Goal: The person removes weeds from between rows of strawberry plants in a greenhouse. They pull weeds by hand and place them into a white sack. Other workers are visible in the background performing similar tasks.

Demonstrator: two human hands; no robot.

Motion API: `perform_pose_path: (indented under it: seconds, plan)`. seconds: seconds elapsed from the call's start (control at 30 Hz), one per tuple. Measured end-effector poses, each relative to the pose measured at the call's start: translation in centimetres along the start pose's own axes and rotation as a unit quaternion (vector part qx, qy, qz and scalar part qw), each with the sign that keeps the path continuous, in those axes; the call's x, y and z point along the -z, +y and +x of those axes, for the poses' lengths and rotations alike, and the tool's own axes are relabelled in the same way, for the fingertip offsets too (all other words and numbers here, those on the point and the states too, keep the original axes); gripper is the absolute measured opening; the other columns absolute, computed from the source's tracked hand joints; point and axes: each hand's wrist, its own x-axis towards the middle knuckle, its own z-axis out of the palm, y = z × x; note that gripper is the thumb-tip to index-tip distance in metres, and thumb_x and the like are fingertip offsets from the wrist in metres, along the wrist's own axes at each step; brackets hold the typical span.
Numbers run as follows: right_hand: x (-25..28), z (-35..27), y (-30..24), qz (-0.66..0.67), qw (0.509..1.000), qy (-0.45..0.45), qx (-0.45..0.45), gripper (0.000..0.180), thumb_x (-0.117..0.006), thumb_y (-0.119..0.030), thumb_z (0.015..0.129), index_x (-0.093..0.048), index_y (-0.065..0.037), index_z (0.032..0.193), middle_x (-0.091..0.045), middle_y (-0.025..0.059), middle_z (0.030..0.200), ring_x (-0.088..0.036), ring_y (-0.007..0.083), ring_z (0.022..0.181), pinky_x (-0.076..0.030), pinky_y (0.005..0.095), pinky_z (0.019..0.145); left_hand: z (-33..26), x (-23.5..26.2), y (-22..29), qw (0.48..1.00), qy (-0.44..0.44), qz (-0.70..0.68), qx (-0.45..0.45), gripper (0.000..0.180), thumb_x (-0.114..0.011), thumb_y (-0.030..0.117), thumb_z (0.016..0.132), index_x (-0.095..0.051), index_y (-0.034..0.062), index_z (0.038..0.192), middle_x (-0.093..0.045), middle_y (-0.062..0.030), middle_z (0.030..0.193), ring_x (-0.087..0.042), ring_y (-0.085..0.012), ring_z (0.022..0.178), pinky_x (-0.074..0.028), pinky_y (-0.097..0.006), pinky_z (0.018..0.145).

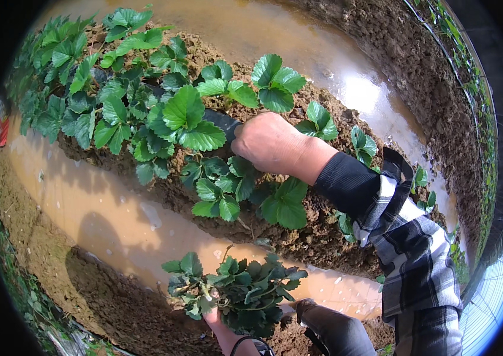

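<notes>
My right hand (270,142) reaches across the soil bed with its fingers closed and pointing down among strawberry plants (186,121). What those fingers hold, if anything, is hidden behind the back of the hand. Just left of the knuckles a dark strip (221,123) shows between the leaves. At the lower edge my left hand (213,314) grips a loose bunch of strawberry seedlings (251,293) by the stems. Its leaves cover most of that hand and spread to the right over the muddy water.
Muddy water fills the furrows (127,178) on both sides of the bed. More strawberry plants (319,121) stand along the bed to the right. My leg (340,332) is at the lower edge. A red object (0,129) sits at the far left.
</notes>
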Motion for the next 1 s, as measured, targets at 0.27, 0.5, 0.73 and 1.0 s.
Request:
perform_pose_path:
  seconds: [0.27,0.5,0.73,1.0]
  plan:
    - [-0.6,-3.9,0.5,0.066,0.986,0.099,-0.115,0.011,-0.061,-0.012,0.066,-0.064,-0.007,0.075,-0.061,0.0103,0.075,-0.064,0.0302,0.071,-0.051,0.0436,0.062,0.0,0.0,-0.1,1.000,0.003,-0.001,0.003,0.031,-0.060,0.016,0.090,-0.058,-0.0038,0.114,-0.062,-0.0073,0.095,-0.060,-0.0154,0.082,-0.051,-0.031,0.075]
    - [-0.8,-1.2,-0.2,0.034,0.996,0.077,-0.042,0.009,-0.059,-0.013,0.069,-0.064,-0.006,0.073,-0.062,0.0121,0.070,-0.065,0.0303,0.071,-0.052,0.0412,0.061,0.2,0.2,-0.1,1.000,0.006,0.005,0.003,0.031,-0.059,0.016,0.090,-0.058,-0.0033,0.115,-0.062,-0.0074,0.095,-0.060,-0.0160,0.083,-0.051,-0.031,0.076]
    - [-1.1,-4.2,0.0,0.098,0.983,0.097,-0.125,0.012,-0.061,-0.010,0.069,-0.062,-0.005,0.079,-0.062,0.0124,0.075,-0.064,0.0323,0.074,-0.052,0.0425,0.063,0.3,0.5,0.1,1.000,0.007,0.001,0.008,0.031,-0.059,0.016,0.090,-0.057,-0.0027,0.116,-0.062,-0.0075,0.095,-0.060,-0.0166,0.083,-0.051,-0.032,0.076]
    - [-0.7,-2.0,-1.9,-0.009,0.994,0.022,-0.110,0.010,-0.060,-0.009,0.072,-0.058,-0.002,0.079,-0.060,0.0147,0.079,-0.065,0.0299,0.070,-0.052,0.0410,0.059,0.7,-0.1,0.6,1.000,0.002,-0.012,0.008,0.032,-0.058,0.016,0.090,-0.057,-0.0021,0.116,-0.061,-0.0076,0.096,-0.060,-0.0173,0.084,-0.051,-0.033,0.077]
